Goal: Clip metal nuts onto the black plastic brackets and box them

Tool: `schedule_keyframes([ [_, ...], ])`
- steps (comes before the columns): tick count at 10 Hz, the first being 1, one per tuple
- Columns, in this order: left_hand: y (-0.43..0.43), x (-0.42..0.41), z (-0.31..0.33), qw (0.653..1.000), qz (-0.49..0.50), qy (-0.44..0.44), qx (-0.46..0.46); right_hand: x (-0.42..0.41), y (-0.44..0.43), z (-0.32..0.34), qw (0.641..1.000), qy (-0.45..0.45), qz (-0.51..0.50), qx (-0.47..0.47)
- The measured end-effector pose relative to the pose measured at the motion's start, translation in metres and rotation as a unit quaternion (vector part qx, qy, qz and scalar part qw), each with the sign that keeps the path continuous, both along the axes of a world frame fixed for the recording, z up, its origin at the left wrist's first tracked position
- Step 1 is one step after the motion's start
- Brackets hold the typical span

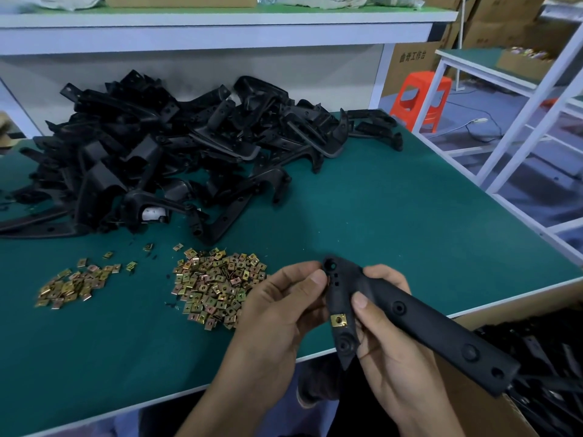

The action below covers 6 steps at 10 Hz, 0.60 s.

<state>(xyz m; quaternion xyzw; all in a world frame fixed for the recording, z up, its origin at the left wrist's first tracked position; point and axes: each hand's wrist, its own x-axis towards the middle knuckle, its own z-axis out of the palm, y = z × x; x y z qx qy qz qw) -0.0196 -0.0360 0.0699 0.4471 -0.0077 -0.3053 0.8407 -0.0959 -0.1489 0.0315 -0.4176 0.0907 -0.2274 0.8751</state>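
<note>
- The pile of black brackets (pixel 176 146) lies at the back left of the worktop (pixel 394 216).
- Two heaps of clip nuts (pixel 214 285) sit near its front edge.
- Your left hand (pixel 277 313) pinches the upper end of the held bracket (pixel 410 323), which has one nut (pixel 339 320) clipped on.
- Your right hand (pixel 388 351) grips it, thumb on top, over the front right edge.
- The cardboard box (pixel 467 405) stands beyond that edge with brackets inside.

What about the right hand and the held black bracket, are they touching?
Touching. Head view shows the right hand gripping the black bracket, thumb pressed on its face above the clipped metal nut.
</note>
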Motion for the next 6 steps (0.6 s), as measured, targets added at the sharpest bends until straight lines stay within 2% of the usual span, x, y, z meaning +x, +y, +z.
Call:
schedule_keyframes([
  [1, -0.003, -0.005, -0.003, 1.0, 0.014, 0.014, 0.0, 0.003, 0.004, -0.005, 0.997, 0.017, -0.025, -0.068],
  [2, -0.004, -0.008, -0.007, 0.999, 0.028, 0.02, 0.009, 0.003, 0.01, -0.006, 0.996, 0.015, -0.027, -0.087],
  [3, -0.003, -0.012, -0.013, 0.997, 0.036, -0.017, 0.067, -0.003, 0.014, -0.01, 0.994, 0.054, -0.053, -0.075],
  [4, -0.005, -0.016, -0.033, 0.983, 0.004, -0.109, 0.151, -0.024, 0.015, -0.018, 0.994, 0.1, 0.007, -0.045],
  [5, -0.002, -0.025, -0.045, 0.962, -0.053, -0.157, 0.216, -0.061, -0.02, -0.02, 0.982, 0.191, -0.003, 0.004],
  [6, 0.009, -0.026, -0.048, 0.955, -0.07, -0.156, 0.241, -0.09, -0.08, 0.014, 0.973, 0.134, -0.144, 0.12],
])
